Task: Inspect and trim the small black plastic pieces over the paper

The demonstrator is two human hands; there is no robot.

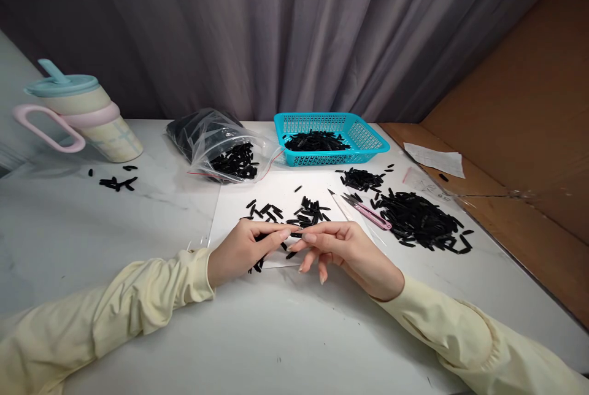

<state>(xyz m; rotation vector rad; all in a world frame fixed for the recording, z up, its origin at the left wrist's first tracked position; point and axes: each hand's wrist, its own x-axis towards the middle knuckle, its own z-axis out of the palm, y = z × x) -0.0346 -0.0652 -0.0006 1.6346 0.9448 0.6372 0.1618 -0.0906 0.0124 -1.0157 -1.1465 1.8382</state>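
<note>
Open passage is afforded by the bare white tabletop [276, 333] nearer the person than the left hand [251, 245] and right hand [347, 251]. Forward reach is obstructed by the zip bag [196, 131] and blue basket [331, 159], with the curtain [230, 33] behind. Rightward, low movement is impeded by pink-handled snips [375, 214] and a large heap of black pieces [414, 220], then bounded by cardboard [515, 94].

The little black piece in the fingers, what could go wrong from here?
The black piece is pinched between the left hand and right hand, so it might slip and get lost among the loose pieces. The scissors lie near the right hand, so their points could prick it. The bag is open, so a bump might spill some pieces.
</note>
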